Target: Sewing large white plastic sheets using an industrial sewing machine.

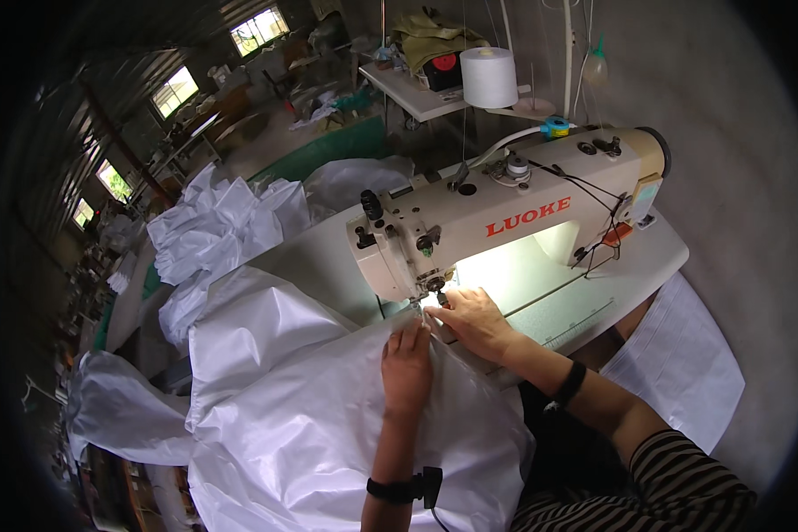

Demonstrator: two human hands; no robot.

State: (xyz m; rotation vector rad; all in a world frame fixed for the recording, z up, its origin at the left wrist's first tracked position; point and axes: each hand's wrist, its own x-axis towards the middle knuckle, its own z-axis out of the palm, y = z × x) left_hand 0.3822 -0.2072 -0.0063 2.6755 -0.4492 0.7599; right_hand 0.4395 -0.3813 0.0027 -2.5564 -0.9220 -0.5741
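A light-coloured industrial sewing machine (514, 208) stands before me, its lamp lighting the bed under the arm. A large, shiny white woven sheet (301, 408) drapes over the table edge and my lap, with its edge up at the needle and presser foot (430, 297). My left hand (407, 363) grips this sheet just in front of the foot, fingers bent and close together. To the right of the foot is my right hand (477, 324), thumb and fingers closed near the sheet's edge; what they pinch is too small to make out.
Crumpled white sheets (226, 222) are heaped behind the machine on the left. Another white sheet (683, 363) hangs at the right table edge. A white thread cone (488, 78) stands behind the machine. A grey wall (727, 177) rises on the right.
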